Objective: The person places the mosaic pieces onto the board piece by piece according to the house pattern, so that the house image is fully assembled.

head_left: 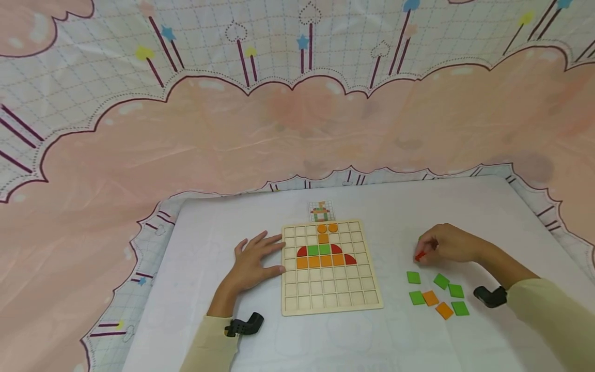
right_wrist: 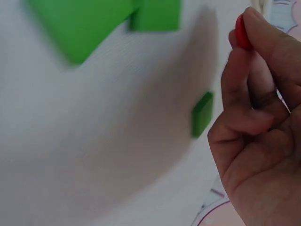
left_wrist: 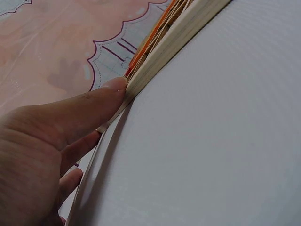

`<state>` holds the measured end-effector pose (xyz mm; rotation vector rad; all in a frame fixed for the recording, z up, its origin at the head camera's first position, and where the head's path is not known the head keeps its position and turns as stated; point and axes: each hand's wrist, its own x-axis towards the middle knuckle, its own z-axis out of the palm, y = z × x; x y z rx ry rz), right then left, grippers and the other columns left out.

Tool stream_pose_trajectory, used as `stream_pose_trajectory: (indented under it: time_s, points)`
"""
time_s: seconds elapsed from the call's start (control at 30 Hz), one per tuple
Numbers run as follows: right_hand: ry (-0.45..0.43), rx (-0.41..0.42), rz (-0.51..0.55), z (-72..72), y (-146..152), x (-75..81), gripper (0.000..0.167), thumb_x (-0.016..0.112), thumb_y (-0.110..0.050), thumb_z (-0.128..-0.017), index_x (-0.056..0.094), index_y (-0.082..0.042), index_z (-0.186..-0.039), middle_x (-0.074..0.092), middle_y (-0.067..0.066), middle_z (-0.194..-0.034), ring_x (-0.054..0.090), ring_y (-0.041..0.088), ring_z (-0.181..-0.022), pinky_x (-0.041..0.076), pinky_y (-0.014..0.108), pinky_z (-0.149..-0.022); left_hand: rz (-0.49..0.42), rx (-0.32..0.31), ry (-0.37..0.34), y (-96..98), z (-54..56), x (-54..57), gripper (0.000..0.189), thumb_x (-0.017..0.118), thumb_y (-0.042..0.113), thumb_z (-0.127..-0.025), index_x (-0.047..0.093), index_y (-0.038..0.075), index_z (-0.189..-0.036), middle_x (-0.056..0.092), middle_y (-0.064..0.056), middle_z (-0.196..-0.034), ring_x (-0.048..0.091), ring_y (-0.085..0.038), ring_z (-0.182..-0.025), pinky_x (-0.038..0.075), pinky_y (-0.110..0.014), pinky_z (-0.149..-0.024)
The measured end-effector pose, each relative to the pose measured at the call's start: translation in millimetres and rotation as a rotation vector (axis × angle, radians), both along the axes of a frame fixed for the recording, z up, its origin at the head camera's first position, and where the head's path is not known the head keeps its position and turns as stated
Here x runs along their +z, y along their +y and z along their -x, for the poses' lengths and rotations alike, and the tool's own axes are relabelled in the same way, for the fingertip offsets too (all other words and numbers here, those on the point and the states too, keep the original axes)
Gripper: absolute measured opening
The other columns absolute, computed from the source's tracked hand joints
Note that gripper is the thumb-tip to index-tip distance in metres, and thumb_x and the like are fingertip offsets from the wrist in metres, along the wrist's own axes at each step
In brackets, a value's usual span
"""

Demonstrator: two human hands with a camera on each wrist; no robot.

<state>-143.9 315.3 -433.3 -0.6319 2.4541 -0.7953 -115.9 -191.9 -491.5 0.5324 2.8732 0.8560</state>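
A wooden grid board [head_left: 330, 305] lies flat on the table. Its cells hold two orange round pieces [head_left: 327, 228], an orange square [head_left: 323, 238], two green squares [head_left: 318, 250], a row of orange squares [head_left: 321, 261] and red quarter-round pieces [head_left: 350, 259]. My left hand [head_left: 253, 263] touches the board's left edge with fingers spread and thumb [left_wrist: 106, 96] against its side. To the right of the board, my right hand [head_left: 446, 244] pinches a small red piece [right_wrist: 242, 32] between thumb and fingertips, above the table. Its full outline is hidden by the fingers.
Loose green squares [head_left: 413, 277] and two orange squares [head_left: 431, 298] lie on the white table [head_left: 214, 217] below my right hand. A small printed pattern card [head_left: 321, 211] sits just behind the board. A patterned cloth [head_left: 297, 129] hangs along the back.
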Motion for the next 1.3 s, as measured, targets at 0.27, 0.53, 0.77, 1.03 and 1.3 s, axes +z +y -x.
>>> stream_pose_trajectory:
  time_s: [0.27,0.53,0.77,1.03,1.3]
  points:
    - [-0.154,-0.057,0.149,8.3,-52,-0.1,0.009,0.079,-0.017,-0.086,0.073,-0.012,-0.089,0.069,0.003,-0.081,0.06,0.02,-0.078,0.05,0.029,-0.07,-0.011,-0.004,0.009,-0.3,-0.5,0.5,0.066,0.079,0.046,-0.084,0.06,0.026,-0.145,0.049,0.004,-0.158,0.023,-0.029,-0.157,0.003,-0.067,-0.119]
    - [-0.186,-0.078,0.239,17.8,-102,-3.6,0.016,0.077,-0.021,-0.09,0.071,-0.013,-0.101,0.066,0.004,-0.093,0.057,0.023,-0.096,0.046,0.036,-0.084,-0.016,-0.011,0.018,-0.4,-0.1,1.2,0.066,0.078,0.046,-0.084,0.06,0.025,-0.144,0.05,0.003,-0.157,0.024,-0.03,-0.156,0.004,-0.068,-0.118]
    - [-0.232,-0.115,0.306,23.0,-150,-12.2,0.015,0.081,-0.019,-0.085,0.073,-0.012,-0.095,0.068,0.005,-0.086,0.058,0.024,-0.089,0.048,0.035,-0.08,-0.025,-0.014,0.026,-0.3,-0.4,2.2,0.066,0.079,0.046,-0.084,0.061,0.025,-0.144,0.051,0.003,-0.157,0.025,-0.03,-0.156,0.004,-0.068,-0.118]
    - [-0.188,-0.106,0.326,20.1,-200,-18.9,0.01,0.082,-0.021,-0.086,0.074,-0.017,-0.089,0.066,0.001,-0.085,0.058,0.02,-0.085,0.051,0.032,-0.074,-0.027,-0.017,0.023,-0.6,0.6,0.2,0.066,0.079,0.047,-0.084,0.061,0.026,-0.143,0.05,0.004,-0.157,0.024,-0.029,-0.156,0.004,-0.068,-0.118]
    - [-0.04,-0.083,0.26,12.0,-244,-19.2,0.006,0.081,-0.02,-0.088,0.076,-0.018,-0.089,0.073,-0.008,-0.079,0.063,0.009,-0.078,0.051,0.028,-0.074,-0.024,-0.025,0.026,-3.2,2.6,-3.0,0.065,0.078,0.049,-0.085,0.061,0.027,-0.144,0.049,0.006,-0.158,0.024,-0.029,-0.156,0.003,-0.067,-0.118]
